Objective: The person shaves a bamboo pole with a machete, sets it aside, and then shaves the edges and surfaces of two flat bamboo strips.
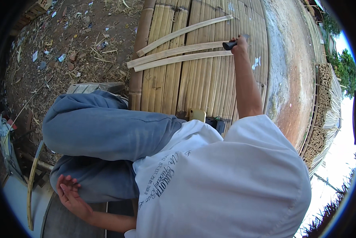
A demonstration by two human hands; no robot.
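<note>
My right hand (240,44), reaching over the bamboo-slat bench (162,87), is closed round a black-handled tool (228,45). A short greyish part shows past the fingers, but I cannot make out the tool's kind. Just beside this hand lie the ends of two pale bamboo strips, the middle strip (178,50) and the lower strip (182,59). A third strip (186,32) lies apart above them, slanting across the slats. My left hand (71,196) is held by my knee in grey-blue trousers (102,180), its fingers loosely bent and apart, with nothing in it.
Near my hip on the bench are a yellowish phone-like object (198,115) and a small dark box (217,125). Littered earth (78,47) lies beyond the bench's left edge. A curved bamboo strip (33,178) stands at lower left. Stacked bamboo sticks (323,119) are at far right.
</note>
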